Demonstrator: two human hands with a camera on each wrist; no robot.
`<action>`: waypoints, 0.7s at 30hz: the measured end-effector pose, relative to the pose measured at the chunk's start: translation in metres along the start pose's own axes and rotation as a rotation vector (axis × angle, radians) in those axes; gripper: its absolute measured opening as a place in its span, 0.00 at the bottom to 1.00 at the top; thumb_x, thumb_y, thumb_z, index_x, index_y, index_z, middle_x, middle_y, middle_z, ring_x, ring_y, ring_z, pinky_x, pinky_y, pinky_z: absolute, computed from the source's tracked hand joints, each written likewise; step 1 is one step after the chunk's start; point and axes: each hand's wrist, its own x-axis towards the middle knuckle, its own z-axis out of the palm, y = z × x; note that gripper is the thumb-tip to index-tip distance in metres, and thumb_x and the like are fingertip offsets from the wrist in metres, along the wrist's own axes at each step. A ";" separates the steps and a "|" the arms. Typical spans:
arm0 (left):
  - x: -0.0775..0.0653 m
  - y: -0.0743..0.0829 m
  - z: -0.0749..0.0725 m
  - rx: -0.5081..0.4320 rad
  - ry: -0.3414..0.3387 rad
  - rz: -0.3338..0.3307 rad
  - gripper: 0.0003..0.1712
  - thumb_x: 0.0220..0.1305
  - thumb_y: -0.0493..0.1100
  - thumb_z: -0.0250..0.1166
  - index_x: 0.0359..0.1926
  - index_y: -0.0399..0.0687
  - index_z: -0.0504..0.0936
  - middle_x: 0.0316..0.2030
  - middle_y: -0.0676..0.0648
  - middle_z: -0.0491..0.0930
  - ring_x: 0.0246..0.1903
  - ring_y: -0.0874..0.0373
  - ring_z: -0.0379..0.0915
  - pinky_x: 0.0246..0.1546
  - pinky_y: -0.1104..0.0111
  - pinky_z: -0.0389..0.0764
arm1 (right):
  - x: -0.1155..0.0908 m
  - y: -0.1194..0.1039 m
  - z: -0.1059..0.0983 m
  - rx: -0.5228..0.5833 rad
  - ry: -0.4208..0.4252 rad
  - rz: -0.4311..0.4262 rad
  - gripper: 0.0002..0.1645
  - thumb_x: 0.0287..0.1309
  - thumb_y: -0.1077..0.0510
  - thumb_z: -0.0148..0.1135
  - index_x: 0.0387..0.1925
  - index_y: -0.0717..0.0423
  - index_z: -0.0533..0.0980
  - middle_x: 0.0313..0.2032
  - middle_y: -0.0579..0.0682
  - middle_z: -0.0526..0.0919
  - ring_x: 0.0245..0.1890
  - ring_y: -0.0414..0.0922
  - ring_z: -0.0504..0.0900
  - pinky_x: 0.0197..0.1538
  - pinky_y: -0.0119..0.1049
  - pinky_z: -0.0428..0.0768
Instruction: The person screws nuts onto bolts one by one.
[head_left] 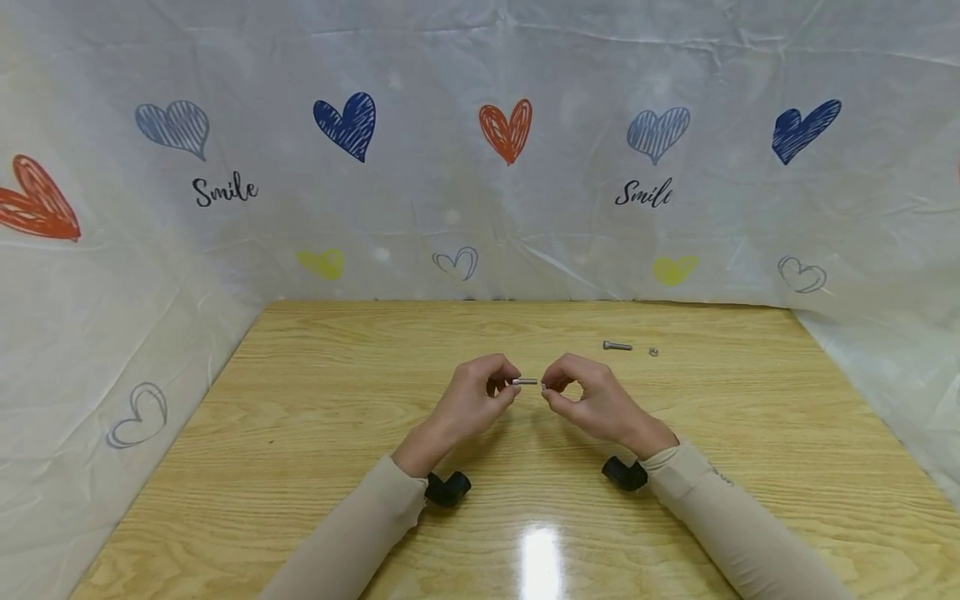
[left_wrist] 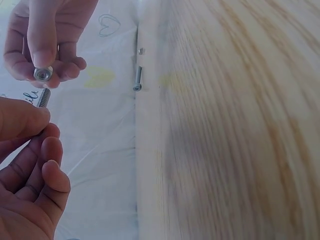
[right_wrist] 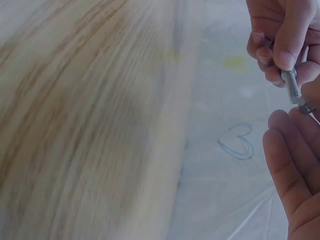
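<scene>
Between thumb and fingers my left hand (head_left: 474,395) pinches a silver bolt (head_left: 527,382), its threaded end pointing right. Facing it, my right hand (head_left: 600,398) pinches a small hex nut (head_left: 543,386) by its edge. In the left wrist view the nut (left_wrist: 43,74) shows its open hole toward the tip of the bolt (left_wrist: 44,98), with a small gap between. The right wrist view shows the bolt (right_wrist: 291,86) lined up close to the nut (right_wrist: 305,106). The bolt's head is mostly covered by the left fingers.
A second bolt (head_left: 618,346) lies on the wooden table (head_left: 315,400) beyond the right hand, with another nut (head_left: 653,352) just right of it. Black curved pieces (head_left: 448,489) sit at both wrists. A white cloth (head_left: 420,217) with printed hearts stands behind the table.
</scene>
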 end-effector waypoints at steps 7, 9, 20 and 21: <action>-0.002 0.000 -0.001 0.002 -0.001 0.023 0.04 0.59 0.31 0.66 0.35 0.42 0.80 0.29 0.52 0.79 0.25 0.64 0.70 0.25 0.71 0.73 | 0.001 0.002 0.004 0.009 0.019 -0.012 0.09 0.56 0.68 0.64 0.36 0.52 0.77 0.34 0.46 0.80 0.33 0.38 0.79 0.36 0.39 0.80; -0.002 0.001 -0.001 0.001 0.004 0.030 0.05 0.59 0.31 0.66 0.35 0.42 0.80 0.29 0.52 0.79 0.25 0.63 0.71 0.25 0.71 0.73 | 0.001 0.001 0.005 0.007 0.024 -0.011 0.10 0.56 0.69 0.64 0.36 0.52 0.77 0.34 0.46 0.80 0.33 0.38 0.79 0.36 0.37 0.80; -0.003 0.002 -0.001 -0.003 -0.002 0.028 0.05 0.59 0.31 0.66 0.35 0.43 0.81 0.28 0.53 0.79 0.24 0.64 0.70 0.25 0.71 0.73 | 0.003 -0.008 0.007 0.022 0.050 0.028 0.09 0.53 0.73 0.65 0.36 0.60 0.78 0.34 0.52 0.81 0.33 0.44 0.81 0.36 0.42 0.81; -0.003 0.002 -0.001 -0.004 -0.003 0.028 0.05 0.59 0.31 0.66 0.35 0.43 0.81 0.28 0.53 0.80 0.24 0.64 0.70 0.25 0.71 0.73 | 0.004 -0.012 0.006 0.023 0.052 0.027 0.09 0.53 0.73 0.65 0.36 0.61 0.78 0.34 0.53 0.81 0.33 0.45 0.82 0.36 0.41 0.81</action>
